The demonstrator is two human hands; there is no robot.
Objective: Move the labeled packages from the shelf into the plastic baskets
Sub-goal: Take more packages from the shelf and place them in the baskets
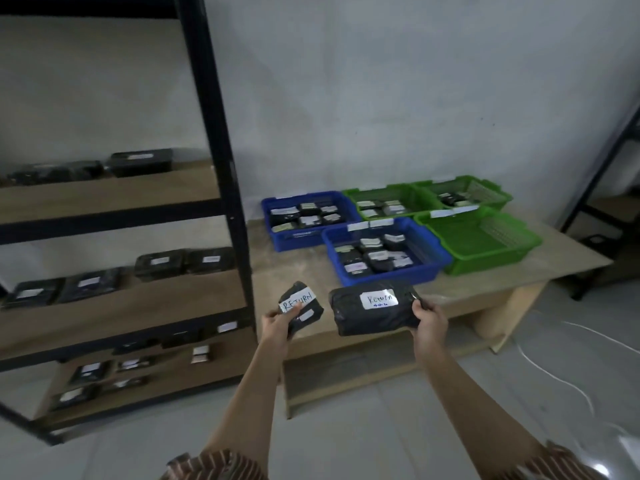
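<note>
Our left hand (pixel 277 323): clasping small black package (pixel 300 308), label "RETURN". Our right hand (pixel 428 320): clasping larger black package (pixel 372 308), label "Return". Both held above table (pixel 304 271), just before near blue basket (pixel 386 251)

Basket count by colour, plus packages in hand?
Blue baskets: 2
Green baskets: 3
Baskets total: 5
Packages in hand: 2, a small one in the left hand, a larger one in the right hand.
</note>
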